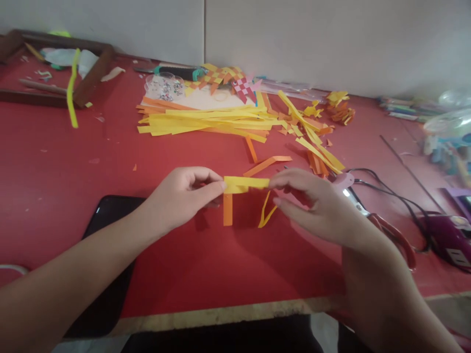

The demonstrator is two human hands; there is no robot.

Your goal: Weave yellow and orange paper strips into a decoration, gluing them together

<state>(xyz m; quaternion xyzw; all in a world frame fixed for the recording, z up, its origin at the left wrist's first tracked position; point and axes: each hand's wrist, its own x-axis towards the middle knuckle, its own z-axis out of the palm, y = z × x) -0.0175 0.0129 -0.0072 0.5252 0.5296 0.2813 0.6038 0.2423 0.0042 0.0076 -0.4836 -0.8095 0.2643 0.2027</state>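
Between my hands a folded yellow paper strip is held level above the red table. My left hand pinches its left end between thumb and fingers. An orange paper strip hangs down from that end. At the right end, the fingertips of my right hand grip the yellow strip, the thumb a little lower and apart from it. Just left of that thumb is a thin bent yellow strip; whether it joins the held piece I cannot tell. Behind the hands lies a bent orange strip.
Yellow and orange strips are heaped at the back, near woven paper fish and a tub of beads. A black phone lies by my left forearm. Red-handled scissors and cables sit right; a wooden frame stands back left.
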